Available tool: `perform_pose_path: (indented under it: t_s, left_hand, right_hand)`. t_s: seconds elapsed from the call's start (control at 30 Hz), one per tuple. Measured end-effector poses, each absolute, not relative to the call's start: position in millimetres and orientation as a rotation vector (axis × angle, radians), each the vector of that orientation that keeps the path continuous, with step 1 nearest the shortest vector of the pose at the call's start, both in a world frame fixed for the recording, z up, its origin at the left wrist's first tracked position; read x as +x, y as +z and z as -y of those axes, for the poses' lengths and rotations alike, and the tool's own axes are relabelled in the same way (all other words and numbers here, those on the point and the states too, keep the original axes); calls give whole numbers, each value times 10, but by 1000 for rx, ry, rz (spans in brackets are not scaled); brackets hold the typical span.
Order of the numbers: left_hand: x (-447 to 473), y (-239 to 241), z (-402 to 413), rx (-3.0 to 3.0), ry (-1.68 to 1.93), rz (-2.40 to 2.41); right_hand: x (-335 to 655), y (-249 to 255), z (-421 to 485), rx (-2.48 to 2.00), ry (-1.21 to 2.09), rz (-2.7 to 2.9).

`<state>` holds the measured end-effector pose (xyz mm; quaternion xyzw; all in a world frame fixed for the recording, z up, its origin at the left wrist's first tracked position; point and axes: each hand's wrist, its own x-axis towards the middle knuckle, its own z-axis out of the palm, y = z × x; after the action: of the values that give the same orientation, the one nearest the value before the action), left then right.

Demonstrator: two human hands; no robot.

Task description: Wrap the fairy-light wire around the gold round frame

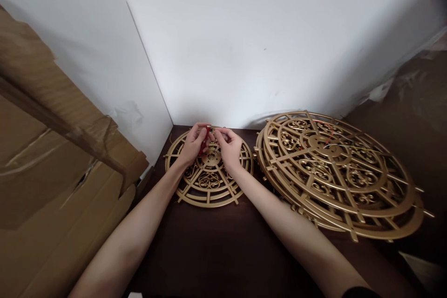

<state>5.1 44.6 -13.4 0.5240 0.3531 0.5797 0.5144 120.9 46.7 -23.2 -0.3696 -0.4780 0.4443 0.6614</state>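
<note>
A small red tool (203,145) is gripped in my left hand (190,147); its exact kind is unclear from here. My right hand (231,150) faces it a short way off, with thumb and forefinger pinched on something too small to make out. Both hands are over a round gold openwork metal frame (208,204) with spokes and scrollwork. The frame lies flat on a dark brown tabletop (209,251). My hands cover part of its upper half, while its centre disc shows between my wrists.
To the right, a stack of similar gold frames (349,187) leans unevenly, with thin red and yellow wires (363,148) across the top one. A white wall (223,46) rises right behind the work. Torn cardboard (52,186) stands along the left side.
</note>
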Motion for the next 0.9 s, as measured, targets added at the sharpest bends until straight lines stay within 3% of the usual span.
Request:
perform_pose_path:
  t_s: [0.9]
  left_hand:
    - [47, -132, -412, 1410, 1336, -873]
  right_hand:
    - [1231, -233, -440, -923, 927, 1079]
